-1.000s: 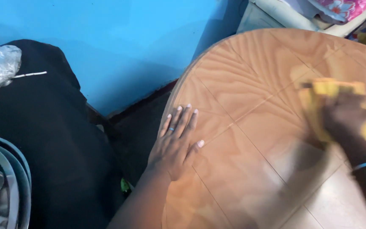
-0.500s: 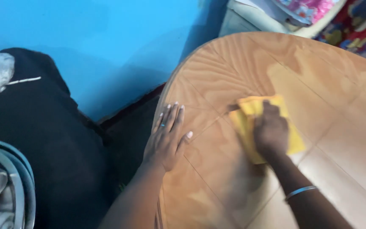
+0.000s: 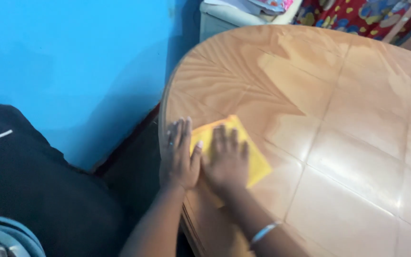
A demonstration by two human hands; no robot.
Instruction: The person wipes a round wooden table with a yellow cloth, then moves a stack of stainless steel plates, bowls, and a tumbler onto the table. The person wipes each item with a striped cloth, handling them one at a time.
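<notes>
Head view: the right hand (image 3: 227, 162) lies flat, palm down, on a yellow cloth (image 3: 253, 159), its fingers spread and pressing; this grip is not clamped round the cloth, only laid open on top of it. The cloth lies on the wooden tabletop (image 3: 338, 119), close to the tabletop's rounded near-left edge, one corner pointing away from the person. The left hand (image 3: 178, 154) rests flat just beside the cloth, on the side nearer the edge, fingers straight and together, holding nothing; a ring shows on one finger. Its thumb touches or almost touches the right hand, and motion blur keeps me from telling which.

A damp-looking sheen covers the tabletop on the far side of the cloth. Beyond the tabletop's edge on the left stand a blue wall (image 3: 72, 62) and a dark fabric mass (image 3: 34, 190).

Risks, as I judge them: the cloth sits so near the edge that a stroke toward the left hand could push it over and down the gap beside the wall. With only a flat palm on it, the cloth may bunch or slip out from under the fingers. The two hands are close enough to knock together, and a palm could slide on the slick surface.
</notes>
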